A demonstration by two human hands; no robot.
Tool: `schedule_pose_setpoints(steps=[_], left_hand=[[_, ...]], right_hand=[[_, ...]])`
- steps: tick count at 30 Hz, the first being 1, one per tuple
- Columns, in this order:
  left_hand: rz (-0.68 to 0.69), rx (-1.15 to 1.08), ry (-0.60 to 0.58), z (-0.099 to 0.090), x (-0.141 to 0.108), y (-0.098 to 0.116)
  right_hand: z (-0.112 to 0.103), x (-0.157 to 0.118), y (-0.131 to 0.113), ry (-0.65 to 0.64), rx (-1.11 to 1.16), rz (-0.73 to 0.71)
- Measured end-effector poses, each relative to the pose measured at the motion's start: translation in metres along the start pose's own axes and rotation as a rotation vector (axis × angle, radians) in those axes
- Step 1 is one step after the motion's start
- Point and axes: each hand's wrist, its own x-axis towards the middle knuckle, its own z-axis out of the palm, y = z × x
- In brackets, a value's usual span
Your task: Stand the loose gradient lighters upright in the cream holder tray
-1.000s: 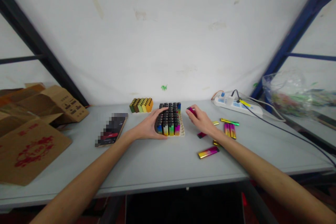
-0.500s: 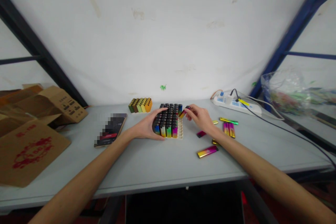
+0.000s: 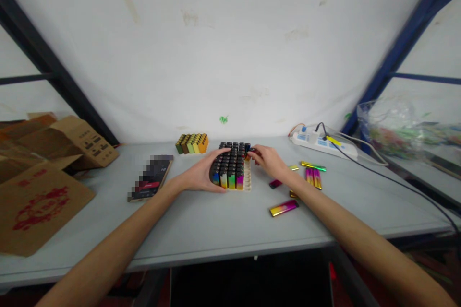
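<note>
Lighters (image 3: 230, 165) with black tops and shiny coloured bodies stand upright in rows in a white tray (image 3: 247, 183). My left hand (image 3: 200, 174) is wrapped round the left side of this block, thumb over the far part and fingers at the near edge. On the right, my right hand (image 3: 268, 162) pinches a lighter (image 3: 248, 157) at the tray's right column, behind a row of bare slots. Its lower end is at the slots; whether it is seated I cannot tell. A yellow-purple lighter (image 3: 284, 208) lies flat near my right forearm.
More lighters (image 3: 314, 178) lie loose at the right. A second block of gold and green lighters (image 3: 192, 144) stands by the wall. A dark flat box (image 3: 153, 177) and cardboard boxes (image 3: 54, 201) are on the left. A power strip (image 3: 324, 146) with cables sits at the back right.
My right hand has moved slightly left, bringing its lighter from beside the tray to the right column and more upright. My left hand stays round the block.
</note>
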Motion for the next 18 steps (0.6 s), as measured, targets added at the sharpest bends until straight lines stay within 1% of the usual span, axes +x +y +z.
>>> schedule_pose_setpoints(steps=[3,7,10,13,18], left_hand=[[0.005,0.013,0.003,0.0,0.0,0.002],[0.007,0.027,0.002,-0.001,0.001,0.005],[0.015,0.033,0.003,-0.001,0.001,0.007],[0.015,0.049,0.003,-0.001,0.001,0.007],[0.016,0.059,0.018,0.004,0.001,0.006]], right_hand=[[0.005,0.004,0.002,0.003,-0.025,0.03],[0.015,0.007,0.002,0.022,-0.202,0.042],[0.02,0.006,-0.001,0.015,-0.287,0.076],[0.019,0.004,-0.004,-0.005,-0.339,0.107],[0.011,0.001,-0.007,-0.053,-0.375,0.126]])
